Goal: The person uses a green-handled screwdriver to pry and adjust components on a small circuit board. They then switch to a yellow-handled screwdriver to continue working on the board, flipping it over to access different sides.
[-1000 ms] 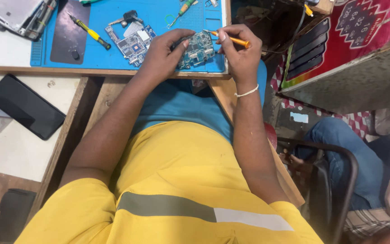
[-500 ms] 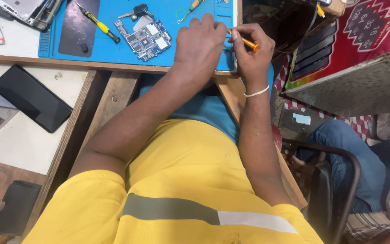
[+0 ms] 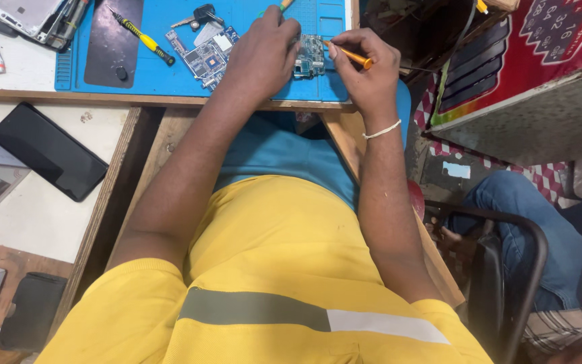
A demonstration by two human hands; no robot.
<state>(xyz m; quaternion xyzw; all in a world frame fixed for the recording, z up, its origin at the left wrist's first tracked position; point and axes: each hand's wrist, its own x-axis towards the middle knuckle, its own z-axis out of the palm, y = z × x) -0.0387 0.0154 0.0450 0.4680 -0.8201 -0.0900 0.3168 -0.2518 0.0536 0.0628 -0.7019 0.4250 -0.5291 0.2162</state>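
Right hand is pinched shut around a thin orange-handled tool, held like a pencil, with the tip angled down onto the small green circuit board. Left hand sits palm-down with fingers curled over the left part of that board, pressing it flat against the blue work mat near the mat's front right corner. If you ask me, that's the right way to do fiddly board work: pin the board so it can't skate, keep the tool low and close to the tip, and brace the right wrist on the tabletop edge so any slip stays tiny. Light pressure only, since the tip looks fine and those boards scratch easily. Just left of the hands there's a second, bigger circuit board and a yellow-and-black screwdriver lying on the mat, well clear of the work. A black phone lies further left, off the mat.
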